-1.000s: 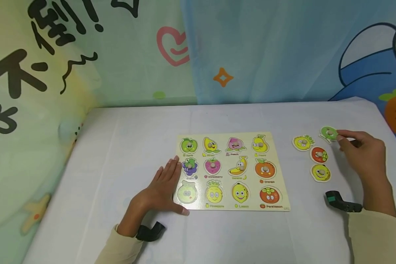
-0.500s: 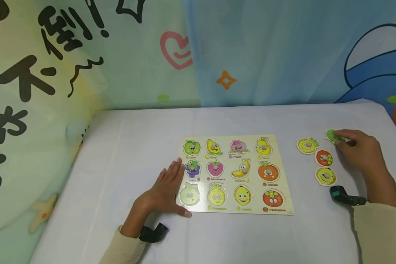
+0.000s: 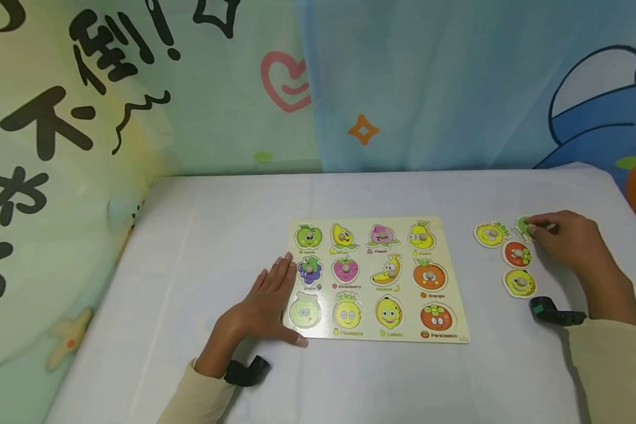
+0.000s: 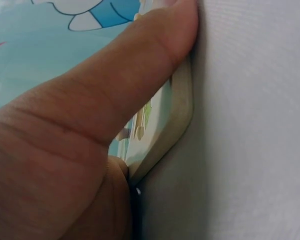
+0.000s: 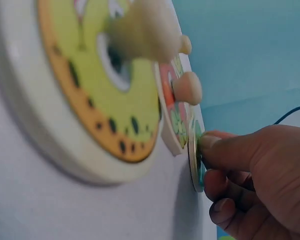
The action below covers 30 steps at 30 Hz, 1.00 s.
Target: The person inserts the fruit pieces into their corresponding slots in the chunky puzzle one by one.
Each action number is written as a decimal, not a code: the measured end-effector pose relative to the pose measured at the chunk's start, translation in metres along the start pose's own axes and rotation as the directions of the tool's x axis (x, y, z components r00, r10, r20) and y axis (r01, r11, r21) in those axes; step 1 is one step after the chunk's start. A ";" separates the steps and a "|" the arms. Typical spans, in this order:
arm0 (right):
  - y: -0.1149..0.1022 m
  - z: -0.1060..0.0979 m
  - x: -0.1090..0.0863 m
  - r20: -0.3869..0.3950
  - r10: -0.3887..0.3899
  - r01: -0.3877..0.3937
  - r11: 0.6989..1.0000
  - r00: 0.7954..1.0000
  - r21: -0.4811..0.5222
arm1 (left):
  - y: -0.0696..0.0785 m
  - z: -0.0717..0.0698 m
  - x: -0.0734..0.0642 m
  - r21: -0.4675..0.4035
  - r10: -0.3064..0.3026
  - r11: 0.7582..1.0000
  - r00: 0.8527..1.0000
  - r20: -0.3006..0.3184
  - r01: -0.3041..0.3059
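Observation:
A wooden fruit puzzle board (image 3: 368, 312) lies on the white tabletop. My left hand (image 3: 262, 303) rests at its left edge, fingers straight; in the left wrist view the thumb (image 4: 125, 65) lies along the board's corner. At the right, my right hand (image 3: 572, 242) pinches a green fruit puzzle piece (image 3: 522, 228) between thumb and forefinger. Seen from the right wrist, this green piece (image 5: 193, 155) is tilted on edge, its knob hidden by the fingertips. Close by lie a pineapple piece (image 3: 489, 235), a persimmon piece (image 3: 515, 254) and a lemon piece (image 3: 520, 284).
Knobbed pieces such as the apple (image 3: 308, 237) and orange (image 3: 430, 275) sit in the board's upper two rows. The bottom row shows printed recesses, including a pale green one (image 3: 304, 311). A printed curtain (image 3: 429, 88) stands behind the table.
My right hand has shifted the green piece slightly left and nearer, towards the persimmon piece. My left hand stays at the board's edge. The head view has shifted slightly.

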State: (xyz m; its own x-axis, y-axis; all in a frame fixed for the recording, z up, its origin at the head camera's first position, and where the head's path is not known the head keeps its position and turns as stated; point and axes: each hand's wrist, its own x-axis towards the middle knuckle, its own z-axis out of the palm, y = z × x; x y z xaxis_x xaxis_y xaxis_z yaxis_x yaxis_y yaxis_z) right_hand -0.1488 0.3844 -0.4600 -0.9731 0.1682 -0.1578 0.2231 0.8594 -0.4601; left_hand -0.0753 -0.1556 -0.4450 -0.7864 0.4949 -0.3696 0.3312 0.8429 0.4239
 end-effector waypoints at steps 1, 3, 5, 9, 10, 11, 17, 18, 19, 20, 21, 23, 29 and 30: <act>-0.001 -0.001 -0.002 0.002 0.001 -0.001 1.000 1.000 -0.002 | 0.000 0.000 0.000 0.003 0.001 1.000 1.000 0.002 -0.001; -0.004 -0.002 -0.005 0.004 0.004 -0.004 1.000 1.000 0.000 | 0.000 0.000 0.001 0.002 0.008 1.000 1.000 0.002 -0.008; -0.009 -0.004 -0.010 0.008 0.010 -0.010 1.000 1.000 0.010 | 0.000 0.000 0.001 0.004 0.012 1.000 1.000 0.001 -0.012; -0.023 -0.007 -0.019 0.004 0.005 -0.005 0.999 1.000 0.032 | 0.000 -0.001 0.000 0.006 0.013 1.000 1.000 -0.003 -0.013; -0.027 -0.007 -0.021 0.001 -0.002 0.002 0.999 1.000 0.037 | 0.000 -0.001 0.000 0.008 0.015 1.000 1.000 -0.005 -0.014; -0.031 -0.007 -0.024 -0.004 -0.011 0.012 0.999 1.000 0.040 | 0.000 -0.001 0.000 0.005 0.018 1.000 1.000 -0.009 -0.018; -0.050 -0.006 -0.035 -0.059 -0.074 0.078 0.996 0.995 0.053 | -0.001 -0.001 0.000 0.000 0.033 0.999 0.999 -0.014 -0.033; -0.053 -0.006 -0.037 -0.075 -0.085 0.089 0.994 0.994 0.056 | -0.001 0.000 0.000 0.003 0.031 1.000 0.999 -0.010 -0.031; -0.057 -0.005 -0.039 -0.090 -0.096 0.101 0.993 0.991 0.061 | -0.001 0.000 0.000 0.008 0.029 1.000 1.000 -0.006 -0.029; -0.060 -0.005 -0.041 -0.105 -0.103 0.111 0.992 0.989 0.067 | -0.002 0.000 0.001 0.009 0.030 1.000 1.000 -0.008 -0.030; -0.064 -0.005 -0.044 -0.122 -0.120 0.130 0.989 0.985 0.074 | -0.002 0.001 0.001 0.013 0.028 1.000 1.000 -0.005 -0.028; -0.072 -0.004 -0.049 -0.164 -0.152 0.167 0.982 0.975 0.083 | -0.001 0.000 0.002 0.017 0.022 1.000 1.000 0.000 -0.022; -0.100 0.000 -0.061 -0.202 -0.218 0.241 0.966 0.955 0.096 | -0.001 0.000 0.001 0.009 0.029 1.000 1.000 -0.010 -0.029; -0.106 0.002 -0.063 -0.200 -0.225 0.248 0.964 0.954 0.099 | -0.001 0.000 0.000 0.010 0.030 0.999 0.999 -0.010 -0.030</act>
State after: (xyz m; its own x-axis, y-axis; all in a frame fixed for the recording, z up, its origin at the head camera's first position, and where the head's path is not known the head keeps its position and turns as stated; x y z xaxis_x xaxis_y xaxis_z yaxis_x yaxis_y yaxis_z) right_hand -0.1110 0.2820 -0.4028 -0.9897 0.0642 0.1279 -0.0202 0.8223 -0.5687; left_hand -0.0760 -0.1562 -0.4454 -0.7814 0.5179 -0.3480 0.3598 0.8297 0.4268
